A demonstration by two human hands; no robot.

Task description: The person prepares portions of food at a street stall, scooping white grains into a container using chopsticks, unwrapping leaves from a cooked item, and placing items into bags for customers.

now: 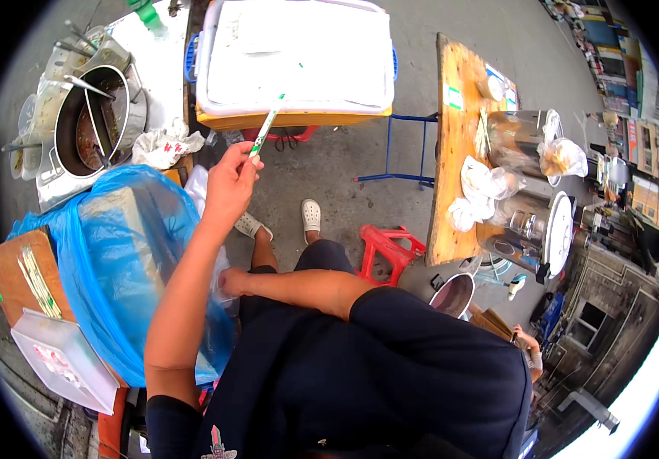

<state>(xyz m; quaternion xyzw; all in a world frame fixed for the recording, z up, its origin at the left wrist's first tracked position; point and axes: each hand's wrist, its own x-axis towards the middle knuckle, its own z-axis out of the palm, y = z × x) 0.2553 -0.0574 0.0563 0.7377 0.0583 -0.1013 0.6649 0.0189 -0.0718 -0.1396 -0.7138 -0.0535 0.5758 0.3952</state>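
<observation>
Raised in front of me, my left hand (233,179) grips a slim white-and-green paper-wrapped stick, apparently packaged disposable chopsticks (266,129). The far end of this packet points at a white-lidded tub (306,80) with blue handles. My right hand (234,281) reaches across my lap to a translucent plastic bag (218,269) at my left side. Its fingers are mostly hidden, so whether it holds the bag is unclear. Close by, a blue plastic sheet or bag (129,229) covers a bulky box.
At left stand a divided steel pot (100,123) of dark broth and tubs with utensils (97,50). More wrapped chopsticks (39,281) lie beside a white plastic bin (66,358). A red stool (387,252) and a wooden table (455,149) with bags (473,189) are at right.
</observation>
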